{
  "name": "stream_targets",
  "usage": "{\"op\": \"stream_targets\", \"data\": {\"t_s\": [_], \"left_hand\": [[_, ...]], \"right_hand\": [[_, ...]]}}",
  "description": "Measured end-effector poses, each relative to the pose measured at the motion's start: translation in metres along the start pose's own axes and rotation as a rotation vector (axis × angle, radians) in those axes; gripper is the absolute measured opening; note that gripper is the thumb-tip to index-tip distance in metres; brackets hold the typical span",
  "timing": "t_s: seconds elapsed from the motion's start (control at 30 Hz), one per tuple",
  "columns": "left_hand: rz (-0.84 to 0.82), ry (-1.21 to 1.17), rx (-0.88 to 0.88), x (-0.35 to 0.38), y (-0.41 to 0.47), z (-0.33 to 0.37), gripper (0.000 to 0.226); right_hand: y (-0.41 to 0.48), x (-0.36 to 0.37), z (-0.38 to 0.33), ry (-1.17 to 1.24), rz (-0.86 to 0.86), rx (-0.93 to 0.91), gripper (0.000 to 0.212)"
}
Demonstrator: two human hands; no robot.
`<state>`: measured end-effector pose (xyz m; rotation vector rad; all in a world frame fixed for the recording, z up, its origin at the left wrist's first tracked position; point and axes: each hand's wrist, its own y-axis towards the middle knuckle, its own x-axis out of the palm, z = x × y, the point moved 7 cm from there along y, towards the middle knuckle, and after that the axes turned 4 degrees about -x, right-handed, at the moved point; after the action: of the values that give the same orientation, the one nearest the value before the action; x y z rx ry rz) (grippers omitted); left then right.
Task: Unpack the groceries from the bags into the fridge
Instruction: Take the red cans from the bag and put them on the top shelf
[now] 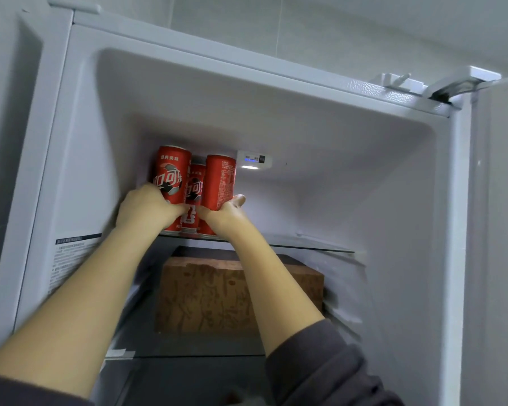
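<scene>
Three red cola cans stand together at the back left of the fridge's top glass shelf (311,246). My left hand (143,208) grips the left can (172,168). My right hand (225,213) grips the right can (221,177), its thumb showing past the can's right side. The middle can (194,183) stands between and behind them, partly hidden by both hands. All three cans are upright and their bases sit on the shelf.
A brown patterned box (206,297) sits on the shelf below. A lit control panel (254,161) is on the back wall right of the cans. The open fridge door (499,230) stands at the right. The right part of the top shelf holds nothing.
</scene>
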<state>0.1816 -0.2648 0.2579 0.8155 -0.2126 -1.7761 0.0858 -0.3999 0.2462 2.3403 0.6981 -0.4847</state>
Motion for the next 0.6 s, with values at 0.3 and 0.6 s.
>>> {"op": "stream_targets", "data": {"t_s": [0.3, 0.6], "left_hand": [[0.041, 0.164, -0.053, 0.01, 0.023, 0.001, 0.084], [0.11, 0.3, 0.011, 0.01, 0.022, 0.009, 0.087]], "right_hand": [[0.018, 0.008, 0.004, -0.066, 0.063, 0.075, 0.077], [0.021, 0.001, 0.007, -0.043, 0.089, 0.014, 0.057]]}}
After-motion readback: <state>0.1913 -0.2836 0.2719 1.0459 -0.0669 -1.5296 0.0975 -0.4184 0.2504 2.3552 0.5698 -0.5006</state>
